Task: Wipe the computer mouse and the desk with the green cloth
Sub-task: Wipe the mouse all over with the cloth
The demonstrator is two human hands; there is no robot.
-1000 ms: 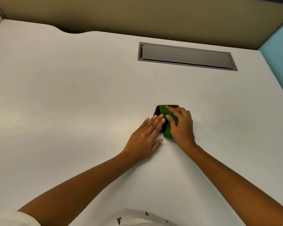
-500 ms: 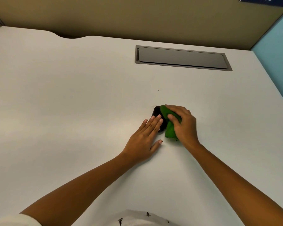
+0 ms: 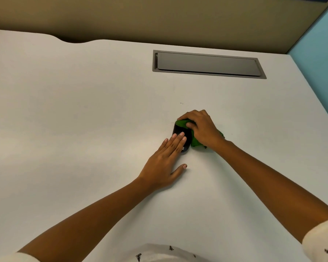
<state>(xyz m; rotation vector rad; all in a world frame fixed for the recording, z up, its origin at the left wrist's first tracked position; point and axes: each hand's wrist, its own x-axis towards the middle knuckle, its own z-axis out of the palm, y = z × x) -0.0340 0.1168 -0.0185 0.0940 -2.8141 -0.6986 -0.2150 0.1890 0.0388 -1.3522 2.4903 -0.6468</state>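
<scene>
A black computer mouse (image 3: pixel 179 131) lies on the white desk (image 3: pixel 83 120), right of centre. My left hand (image 3: pixel 166 159) rests flat beside it, fingers straight, with the fingertips on the mouse's left side. My right hand (image 3: pixel 202 127) grips the bunched green cloth (image 3: pixel 196 142) and presses it against the mouse's far end and right side. Most of the cloth is hidden under that hand; folds show near the mouse's front and behind the wrist.
A grey recessed cable hatch (image 3: pixel 208 64) is set in the desk at the back. A tan partition (image 3: pixel 159 17) runs along the far edge and a light blue panel (image 3: pixel 320 53) stands on the right. A tiny dark speck (image 3: pixel 181 103) lies beyond the mouse.
My right hand has slid the cloth from the mouse's right side over its far end, exposing more of the black top. My left hand stays against the mouse.
</scene>
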